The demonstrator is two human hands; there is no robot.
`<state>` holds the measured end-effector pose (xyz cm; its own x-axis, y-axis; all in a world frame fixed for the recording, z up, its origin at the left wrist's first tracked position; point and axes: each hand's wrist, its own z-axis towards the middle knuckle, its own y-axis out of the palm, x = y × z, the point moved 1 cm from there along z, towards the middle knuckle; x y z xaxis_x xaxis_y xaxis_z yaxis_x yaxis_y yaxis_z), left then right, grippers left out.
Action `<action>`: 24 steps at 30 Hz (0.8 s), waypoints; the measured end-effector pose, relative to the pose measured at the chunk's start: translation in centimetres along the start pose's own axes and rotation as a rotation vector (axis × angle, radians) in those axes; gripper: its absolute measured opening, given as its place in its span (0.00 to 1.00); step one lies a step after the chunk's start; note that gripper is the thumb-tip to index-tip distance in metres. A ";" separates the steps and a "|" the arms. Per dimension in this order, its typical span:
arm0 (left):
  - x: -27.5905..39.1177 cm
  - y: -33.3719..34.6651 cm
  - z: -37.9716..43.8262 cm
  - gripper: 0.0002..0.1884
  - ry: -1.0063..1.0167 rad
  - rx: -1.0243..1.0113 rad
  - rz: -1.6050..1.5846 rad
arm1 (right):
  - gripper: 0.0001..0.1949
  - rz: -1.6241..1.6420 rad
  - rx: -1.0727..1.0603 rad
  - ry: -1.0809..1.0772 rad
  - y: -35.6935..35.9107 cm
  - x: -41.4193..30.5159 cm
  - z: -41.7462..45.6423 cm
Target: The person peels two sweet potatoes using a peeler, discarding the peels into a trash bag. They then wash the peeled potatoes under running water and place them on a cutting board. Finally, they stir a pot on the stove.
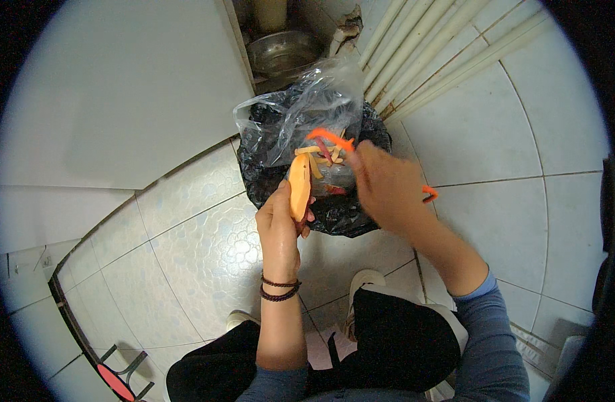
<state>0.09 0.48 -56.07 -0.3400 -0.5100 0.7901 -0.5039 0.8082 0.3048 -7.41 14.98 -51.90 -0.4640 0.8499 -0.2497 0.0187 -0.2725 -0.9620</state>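
Note:
My left hand (279, 221) grips a partly peeled sweet potato (300, 186), its orange flesh facing up and purple-red skin left along the lower right side. In my right hand (388, 186) is an orange peeler (332, 136), its head just above and to the right of the sweet potato's far end. The orange end of its handle juts out behind the hand. Below both hands stands a bin lined with a black plastic bag (345, 221). Strips of peel (327, 156), some orange and some reddish, lie over the bin on a clear plastic bag (317, 105).
A white cabinet panel (126, 90) borders the left. Behind the bin, a metal basin (285, 53) rests in an open recess. Pale pipes (413, 45) run along the tiled wall at the right. A red-topped stool (115, 383) stands at the lower left.

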 end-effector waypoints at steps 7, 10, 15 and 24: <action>0.4 0.3 -0.3 0.20 -0.025 -0.019 -0.071 | 0.10 -0.048 -0.029 -0.061 2.5 -0.9 -0.3; 0.9 0.3 -0.6 0.20 -0.020 -0.031 -0.107 | 0.11 -0.153 0.001 0.038 2.3 1.8 1.4; 0.3 -0.1 -0.1 0.19 -0.073 -0.094 -0.382 | 0.12 -0.044 0.082 0.017 0.6 1.9 1.5; 0.7 0.0 -0.1 0.21 -0.122 -0.082 -0.407 | 0.11 0.098 0.060 0.005 0.1 2.1 0.4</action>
<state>-0.06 0.21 -55.48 -0.2209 -0.8190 0.5296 -0.5530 0.5524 0.6237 -8.69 16.52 -52.51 -0.4582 0.8201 -0.3428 0.0104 -0.3807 -0.9246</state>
